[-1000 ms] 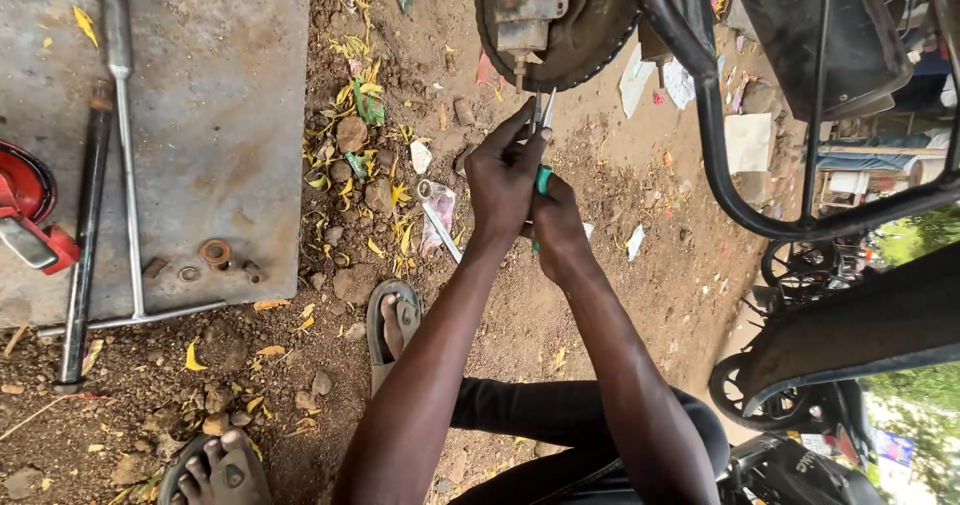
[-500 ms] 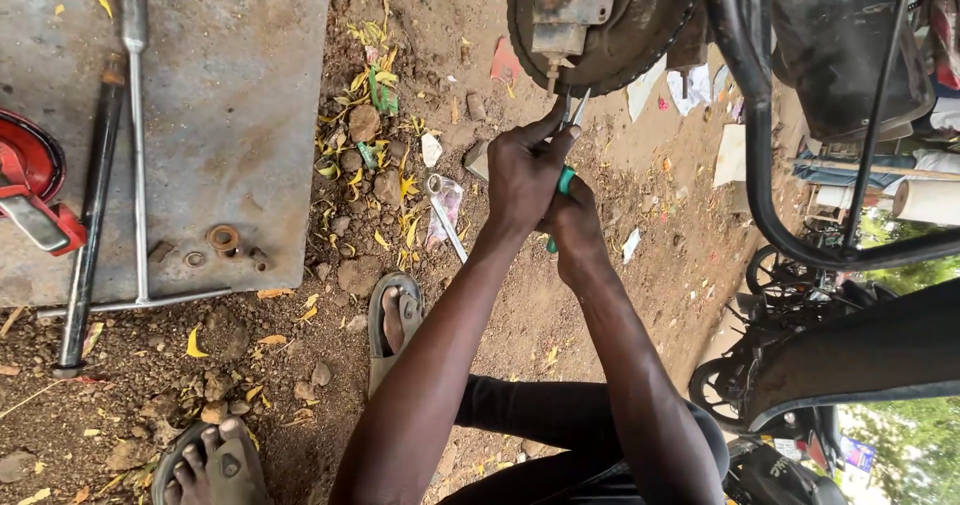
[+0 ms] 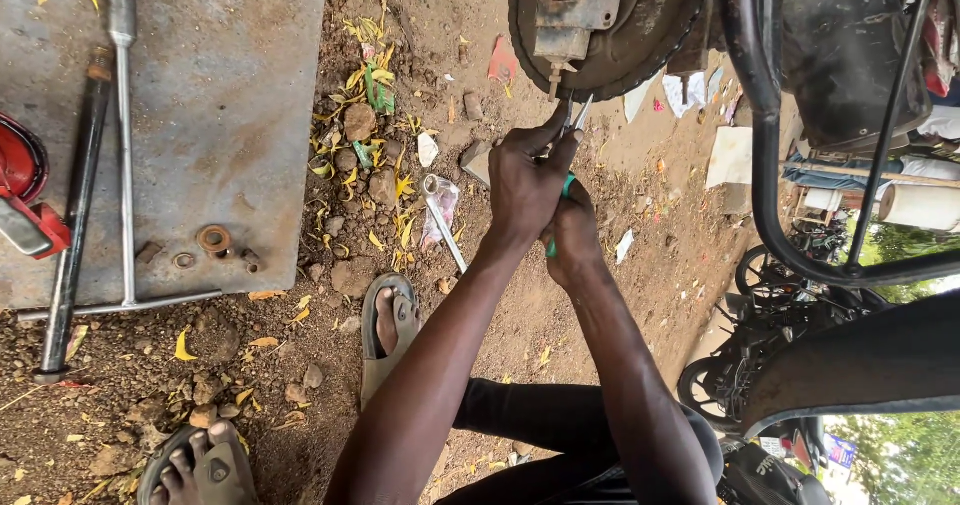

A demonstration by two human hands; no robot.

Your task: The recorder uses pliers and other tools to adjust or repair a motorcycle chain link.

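Observation:
Both hands meet below a dark round wheel hub (image 3: pixel 640 35) with a grey metal block at its middle. My left hand (image 3: pixel 525 180) wraps the upper part of a pair of pliers (image 3: pixel 575 120), whose metal jaws point up toward a small bolt under the hub. My right hand (image 3: pixel 575 235) grips the green handles just beneath. Most of the tool is hidden by my fingers.
A grey metal plate (image 3: pixel 220 115) lies at left with a long L-shaped wrench (image 3: pixel 125 155), a dark rod (image 3: pixel 75 215), a washer (image 3: pixel 213 239) and a red object (image 3: pixel 25 190). Stones, yellow leaves and a small metal tool (image 3: pixel 445 230) litter the dirt. A black tube frame (image 3: pixel 770 165) stands right.
Both hands and the pliers have risen closer to the hub, and the view has shifted so the hub sits more central.

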